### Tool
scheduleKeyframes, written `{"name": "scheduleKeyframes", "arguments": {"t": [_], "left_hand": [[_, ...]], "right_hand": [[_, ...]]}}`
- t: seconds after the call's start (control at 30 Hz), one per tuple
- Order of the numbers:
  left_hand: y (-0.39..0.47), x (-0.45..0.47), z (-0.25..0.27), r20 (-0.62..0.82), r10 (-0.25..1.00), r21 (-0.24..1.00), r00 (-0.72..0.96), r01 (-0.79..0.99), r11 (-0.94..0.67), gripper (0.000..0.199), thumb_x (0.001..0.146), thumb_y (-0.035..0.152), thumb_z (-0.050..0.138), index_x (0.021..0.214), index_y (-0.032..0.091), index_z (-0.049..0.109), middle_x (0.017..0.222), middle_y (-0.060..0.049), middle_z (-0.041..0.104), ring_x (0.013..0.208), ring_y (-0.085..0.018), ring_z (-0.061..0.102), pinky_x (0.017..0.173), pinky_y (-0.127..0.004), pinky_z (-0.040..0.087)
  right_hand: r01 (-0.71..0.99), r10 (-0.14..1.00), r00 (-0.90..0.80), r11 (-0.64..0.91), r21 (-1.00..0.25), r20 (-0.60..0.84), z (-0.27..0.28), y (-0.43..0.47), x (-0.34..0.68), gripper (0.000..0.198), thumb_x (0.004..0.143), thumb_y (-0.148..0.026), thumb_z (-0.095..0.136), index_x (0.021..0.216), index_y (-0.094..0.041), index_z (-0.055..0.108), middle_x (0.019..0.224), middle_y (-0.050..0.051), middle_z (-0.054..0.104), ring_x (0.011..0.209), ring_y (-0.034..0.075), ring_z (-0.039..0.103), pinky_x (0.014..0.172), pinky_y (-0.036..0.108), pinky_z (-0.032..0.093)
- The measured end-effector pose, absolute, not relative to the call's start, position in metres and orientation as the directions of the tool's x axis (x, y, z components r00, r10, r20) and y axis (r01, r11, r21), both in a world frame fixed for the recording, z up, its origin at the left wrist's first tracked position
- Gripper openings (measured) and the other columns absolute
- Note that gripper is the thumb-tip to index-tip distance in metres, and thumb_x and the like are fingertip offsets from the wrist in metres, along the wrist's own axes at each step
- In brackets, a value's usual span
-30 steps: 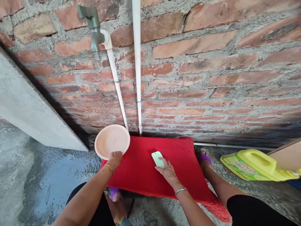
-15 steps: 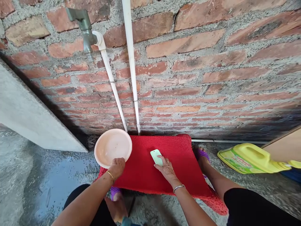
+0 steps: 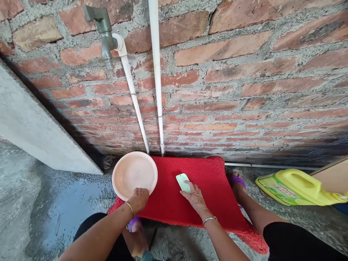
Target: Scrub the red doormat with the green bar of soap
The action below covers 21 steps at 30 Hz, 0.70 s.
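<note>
My left hand (image 3: 138, 199) grips the near rim of a pale pink plastic basin (image 3: 134, 170). The basin is over the left end of a red, shaggy-edged mat (image 3: 165, 203), its inside facing up with a few dark specks. On the mat's middle, my right hand (image 3: 194, 195) holds a pale green, rounded block with a small hole at one end, like a scrub brush (image 3: 182, 182). Its underside is hidden. Thumb and fingers close around its sides.
A tap (image 3: 104, 40) on a white pipe (image 3: 133, 94) juts from the brick wall (image 3: 206, 76). A yellow detergent jug (image 3: 293, 188) lies on its side at right. A concrete slab (image 3: 49, 123) stands at left beside wet floor (image 3: 73, 203). My feet in purple sandals (image 3: 239, 180) flank the mat.
The basin looks slightly larger and tipped a little more toward me. The view has shifted slightly. My right hand stays on the brush at nearly the same spot on the mat.
</note>
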<state>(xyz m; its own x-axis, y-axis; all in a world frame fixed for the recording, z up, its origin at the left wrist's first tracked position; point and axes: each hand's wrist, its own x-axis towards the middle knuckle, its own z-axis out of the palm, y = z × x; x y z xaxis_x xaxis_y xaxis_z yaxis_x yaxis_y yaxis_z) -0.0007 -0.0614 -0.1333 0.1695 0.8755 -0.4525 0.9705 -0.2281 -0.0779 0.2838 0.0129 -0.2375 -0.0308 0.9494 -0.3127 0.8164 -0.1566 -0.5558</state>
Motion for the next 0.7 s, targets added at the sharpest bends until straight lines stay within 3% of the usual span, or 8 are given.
{"name": "scheduleKeyframes", "arguments": {"t": [0.1, 0.2, 0.3, 0.37, 0.43, 0.5, 0.6, 0.7], "left_hand": [[-0.029, -0.008, -0.114, -0.621, 0.772, 0.075, 0.134, 0.991, -0.112, 0.040, 0.093, 0.046, 0.053, 0.121, 0.020, 0.066, 0.120, -0.014, 0.071, 0.112, -0.029, 0.065, 0.095, -0.040, 0.050], [0.001, -0.017, -0.106, -0.557, 0.830, 0.137, 0.011, 0.987, 0.079, 0.042, 0.099, 0.045, 0.040, 0.128, 0.024, 0.062, 0.127, -0.011, 0.070, 0.118, -0.024, 0.064, 0.096, -0.036, 0.050], [0.014, -0.021, -0.119, -0.471, 0.867, 0.070, -0.162, 0.973, 0.220, 0.052, 0.099, 0.038, 0.041, 0.148, 0.021, 0.045, 0.154, -0.019, 0.047, 0.141, -0.032, 0.045, 0.105, -0.046, 0.046], [0.015, -0.021, -0.134, -0.514, 0.830, 0.020, -0.218, 0.964, 0.265, 0.063, 0.097, 0.040, 0.044, 0.157, 0.023, 0.031, 0.165, -0.022, 0.026, 0.150, -0.040, 0.028, 0.105, -0.059, 0.043], [0.017, -0.022, -0.150, -0.579, 0.781, -0.004, -0.234, 0.959, 0.284, 0.076, 0.095, 0.047, 0.047, 0.161, 0.024, 0.018, 0.168, -0.024, 0.011, 0.152, -0.046, 0.018, 0.104, -0.066, 0.041], [0.019, -0.023, -0.163, -0.621, 0.753, -0.008, -0.216, 0.963, 0.270, 0.088, 0.091, 0.058, 0.049, 0.162, 0.022, 0.011, 0.168, -0.028, 0.005, 0.151, -0.051, 0.014, 0.102, -0.069, 0.041], [0.025, -0.026, -0.179, -0.639, 0.743, -0.044, -0.199, 0.974, 0.222, 0.101, 0.084, 0.068, 0.052, 0.162, 0.021, 0.009, 0.166, -0.031, 0.003, 0.148, -0.058, 0.016, 0.096, -0.074, 0.041], [0.028, -0.028, -0.190, -0.608, 0.776, -0.067, -0.166, 0.985, 0.158, 0.105, 0.079, 0.066, 0.059, 0.162, 0.021, 0.013, 0.165, -0.034, 0.008, 0.144, -0.059, 0.024, 0.095, -0.074, 0.041]], "right_hand": [[0.825, 0.945, -0.021, -0.168, -0.539, -0.326, -0.238, 0.013, 0.283, 0.053, 0.081, -0.036, 0.060, 0.133, -0.028, 0.058, 0.117, 0.005, 0.060, 0.111, 0.025, 0.058, 0.102, 0.036, 0.042], [0.827, 0.954, -0.024, -0.149, -0.542, -0.298, -0.240, 0.013, 0.283, 0.051, 0.081, -0.034, 0.060, 0.131, -0.029, 0.058, 0.115, 0.005, 0.061, 0.111, 0.026, 0.058, 0.101, 0.037, 0.042], [0.826, 0.961, -0.032, -0.131, -0.549, -0.276, -0.242, 0.014, 0.284, 0.051, 0.079, -0.034, 0.063, 0.129, -0.031, 0.059, 0.113, 0.003, 0.062, 0.108, 0.026, 0.060, 0.101, 0.037, 0.043], [0.827, 0.961, -0.030, -0.131, -0.547, -0.276, -0.242, 0.015, 0.285, 0.051, 0.078, -0.034, 0.064, 0.129, -0.031, 0.060, 0.113, 0.003, 0.062, 0.106, 0.025, 0.061, 0.100, 0.037, 0.044], [0.830, 0.962, -0.030, -0.127, -0.544, -0.270, -0.242, 0.013, 0.286, 0.050, 0.079, -0.035, 0.064, 0.129, -0.032, 0.060, 0.113, 0.003, 0.062, 0.106, 0.025, 0.061, 0.099, 0.036, 0.045], [0.834, 0.967, -0.035, -0.111, -0.540, -0.253, -0.240, 0.010, 0.286, 0.049, 0.081, -0.035, 0.062, 0.130, -0.032, 0.060, 0.113, 0.003, 0.062, 0.107, 0.025, 0.060, 0.100, 0.037, 0.045], [0.852, 0.974, -0.047, -0.076, -0.518, -0.220, -0.236, 0.002, 0.283, 0.049, 0.084, -0.035, 0.060, 0.133, -0.032, 0.058, 0.117, 0.005, 0.061, 0.110, 0.026, 0.059, 0.103, 0.039, 0.044], [0.882, 0.977, -0.032, -0.072, -0.466, -0.211, -0.232, -0.005, 0.276, 0.050, 0.087, -0.035, 0.058, 0.136, -0.031, 0.056, 0.120, 0.006, 0.060, 0.113, 0.027, 0.058, 0.105, 0.040, 0.043]]}}
